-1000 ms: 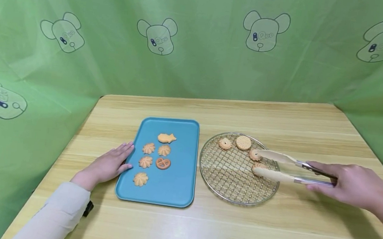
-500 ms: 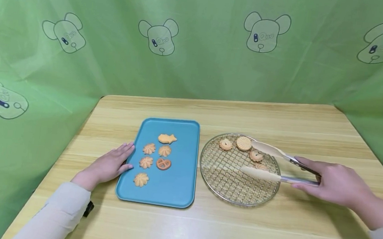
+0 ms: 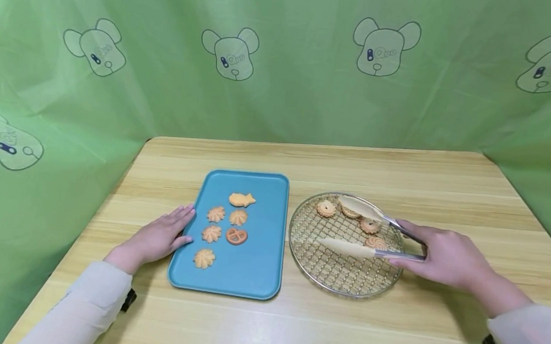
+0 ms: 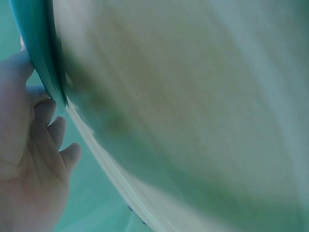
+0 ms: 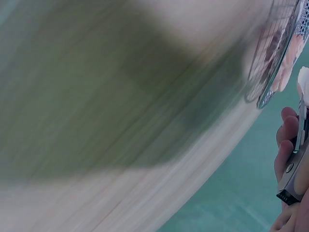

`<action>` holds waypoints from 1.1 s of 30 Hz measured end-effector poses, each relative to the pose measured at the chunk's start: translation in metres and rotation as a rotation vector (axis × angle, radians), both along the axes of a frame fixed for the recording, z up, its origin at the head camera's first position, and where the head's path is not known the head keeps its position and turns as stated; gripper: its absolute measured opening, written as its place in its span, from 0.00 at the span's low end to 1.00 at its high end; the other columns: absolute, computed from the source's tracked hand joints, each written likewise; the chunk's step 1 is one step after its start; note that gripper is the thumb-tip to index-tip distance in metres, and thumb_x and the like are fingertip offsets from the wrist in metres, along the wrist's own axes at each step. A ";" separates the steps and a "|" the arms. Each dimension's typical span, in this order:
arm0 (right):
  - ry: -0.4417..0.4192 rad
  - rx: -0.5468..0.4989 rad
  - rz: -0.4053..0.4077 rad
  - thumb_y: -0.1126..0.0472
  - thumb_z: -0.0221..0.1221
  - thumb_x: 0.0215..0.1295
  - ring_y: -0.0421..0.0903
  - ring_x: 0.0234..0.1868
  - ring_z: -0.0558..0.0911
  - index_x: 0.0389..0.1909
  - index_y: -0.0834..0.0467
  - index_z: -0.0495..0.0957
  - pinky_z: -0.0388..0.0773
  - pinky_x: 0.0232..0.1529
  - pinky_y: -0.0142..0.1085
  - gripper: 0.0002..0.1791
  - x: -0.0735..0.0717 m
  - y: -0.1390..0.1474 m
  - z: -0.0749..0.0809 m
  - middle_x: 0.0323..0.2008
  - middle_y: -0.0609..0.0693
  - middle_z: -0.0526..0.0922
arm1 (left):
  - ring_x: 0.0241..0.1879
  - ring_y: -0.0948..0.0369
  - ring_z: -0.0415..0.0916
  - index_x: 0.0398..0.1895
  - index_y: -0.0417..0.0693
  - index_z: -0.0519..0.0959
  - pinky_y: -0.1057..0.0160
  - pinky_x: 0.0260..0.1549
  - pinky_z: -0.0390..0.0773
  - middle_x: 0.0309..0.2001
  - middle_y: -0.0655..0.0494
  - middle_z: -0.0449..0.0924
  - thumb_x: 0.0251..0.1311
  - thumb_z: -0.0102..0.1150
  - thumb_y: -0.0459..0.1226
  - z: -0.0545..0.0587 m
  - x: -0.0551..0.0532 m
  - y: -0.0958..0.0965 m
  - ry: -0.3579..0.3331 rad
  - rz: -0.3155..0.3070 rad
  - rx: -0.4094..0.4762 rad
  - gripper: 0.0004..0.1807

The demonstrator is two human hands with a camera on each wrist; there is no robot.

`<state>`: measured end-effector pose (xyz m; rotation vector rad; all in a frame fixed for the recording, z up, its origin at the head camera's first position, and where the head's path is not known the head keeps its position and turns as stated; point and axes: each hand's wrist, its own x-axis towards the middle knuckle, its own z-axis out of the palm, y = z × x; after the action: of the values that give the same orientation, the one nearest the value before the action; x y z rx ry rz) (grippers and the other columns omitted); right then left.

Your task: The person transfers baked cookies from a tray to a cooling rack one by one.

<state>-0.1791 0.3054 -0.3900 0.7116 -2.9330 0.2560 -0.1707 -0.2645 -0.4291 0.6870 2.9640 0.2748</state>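
Observation:
My right hand [image 3: 447, 255] grips a pair of tongs [image 3: 348, 248] with cream tips and metal arms, spread wide over the round wire rack [image 3: 327, 279]. The far tip overlaps a round biscuit, partly hiding it; the near tip lies over bare mesh. A holed flower biscuit [image 3: 325, 208], another holed biscuit [image 3: 370, 226] and a swirled biscuit [image 3: 375, 242] sit on the rack. At the left, my left hand [image 3: 154, 238] rests with extended fingers against the edge of the blue tray [image 3: 250, 275]. In the right wrist view the tongs [image 5: 300, 140] show in the fingers.
On the tray lie a fish-shaped biscuit [image 3: 241, 200], a pretzel biscuit [image 3: 236, 237] and several fluted biscuits, one of them [image 3: 204, 258] nearest the front. A wooden table [image 3: 279, 338] carries tray and rack side by side. Green curtain [image 3: 291, 107] hangs behind and at both sides.
My right hand has carried the tongs leftward across the rack, off the two right-hand biscuits; the far tip has come over the upper round biscuit. My left hand stays at the tray edge.

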 end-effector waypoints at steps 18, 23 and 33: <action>-0.047 -0.023 0.067 0.29 0.63 0.47 0.37 0.11 0.64 0.66 0.61 0.67 0.71 0.18 0.35 0.53 -0.018 -0.052 -0.003 0.26 0.54 0.80 | 0.70 0.44 0.47 0.72 0.35 0.53 0.43 0.66 0.52 0.73 0.41 0.48 0.70 0.49 0.46 0.002 0.000 0.001 -0.005 -0.001 -0.002 0.36; -0.041 -0.011 0.092 0.27 0.61 0.48 0.37 0.13 0.67 0.65 0.62 0.68 0.74 0.20 0.36 0.53 -0.026 -0.064 -0.002 0.31 0.56 0.82 | 0.70 0.44 0.47 0.72 0.35 0.53 0.43 0.66 0.53 0.73 0.41 0.48 0.70 0.49 0.46 0.001 -0.001 0.000 -0.001 -0.003 -0.007 0.36; -0.054 -0.003 0.130 0.26 0.61 0.48 0.39 0.18 0.73 0.66 0.61 0.68 0.77 0.23 0.38 0.53 -0.035 -0.085 -0.002 0.27 0.54 0.81 | 0.70 0.44 0.47 0.72 0.35 0.53 0.43 0.66 0.53 0.73 0.41 0.49 0.70 0.49 0.47 0.000 -0.002 -0.001 -0.001 -0.005 -0.002 0.36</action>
<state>-0.2146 0.2202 -0.3919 0.9109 -2.9391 0.2961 -0.1723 -0.2653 -0.4291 0.6934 2.9610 0.2716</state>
